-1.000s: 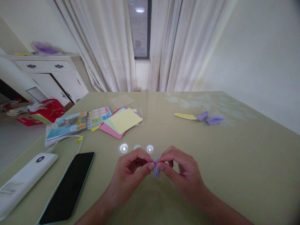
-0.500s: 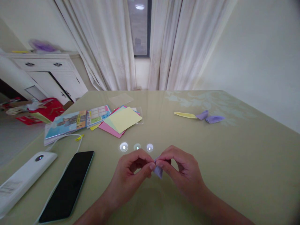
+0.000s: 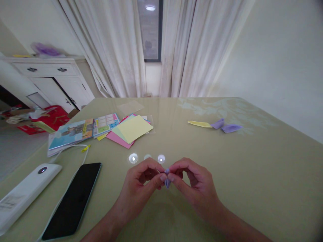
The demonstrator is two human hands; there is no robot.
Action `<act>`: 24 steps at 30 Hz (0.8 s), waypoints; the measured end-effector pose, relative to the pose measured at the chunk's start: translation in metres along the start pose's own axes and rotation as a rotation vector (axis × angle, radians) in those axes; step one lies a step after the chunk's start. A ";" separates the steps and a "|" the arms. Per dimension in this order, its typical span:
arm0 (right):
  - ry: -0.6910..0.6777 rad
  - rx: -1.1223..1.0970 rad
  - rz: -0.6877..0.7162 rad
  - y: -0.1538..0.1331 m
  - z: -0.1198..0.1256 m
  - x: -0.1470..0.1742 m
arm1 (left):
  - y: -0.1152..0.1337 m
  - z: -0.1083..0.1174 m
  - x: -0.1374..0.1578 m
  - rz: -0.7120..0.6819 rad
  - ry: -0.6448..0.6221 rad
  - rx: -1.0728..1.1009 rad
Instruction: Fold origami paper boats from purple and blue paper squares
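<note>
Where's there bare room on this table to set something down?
The widest bare patch of table lies between the right hand, the far purple folded papers and the right edge. Another separates the loose sheets from the yellow folded strip. The left side is crowded with phone, white device, cable and books.

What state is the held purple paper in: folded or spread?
Folded: the paper, pinched by the left hand and right hand, shows narrow, angled faces, unlike the flat yellow sheet.
</note>
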State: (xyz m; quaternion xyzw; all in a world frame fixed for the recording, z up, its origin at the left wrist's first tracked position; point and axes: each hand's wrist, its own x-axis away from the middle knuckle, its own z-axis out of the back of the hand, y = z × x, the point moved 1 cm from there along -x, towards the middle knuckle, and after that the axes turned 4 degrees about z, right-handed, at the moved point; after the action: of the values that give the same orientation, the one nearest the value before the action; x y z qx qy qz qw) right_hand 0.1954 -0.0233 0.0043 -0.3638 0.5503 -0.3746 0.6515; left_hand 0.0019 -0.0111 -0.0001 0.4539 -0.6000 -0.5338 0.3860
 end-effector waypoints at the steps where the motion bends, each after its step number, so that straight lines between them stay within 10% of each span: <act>1: 0.008 0.005 0.000 0.000 0.000 0.000 | -0.001 0.000 -0.001 0.003 0.003 0.002; 15: 0.019 0.033 0.027 0.006 0.017 -0.010 | 0.002 0.002 -0.002 -0.030 -0.072 0.059; 24: -0.096 -0.243 -0.237 0.024 0.032 -0.027 | -0.007 0.016 -0.007 -0.119 -0.138 0.288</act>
State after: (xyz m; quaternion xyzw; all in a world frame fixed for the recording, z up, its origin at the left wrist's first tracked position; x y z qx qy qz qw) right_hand 0.2257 0.0133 -0.0009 -0.5196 0.5131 -0.3618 0.5796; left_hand -0.0098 0.0000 -0.0093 0.5015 -0.6675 -0.4940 0.2427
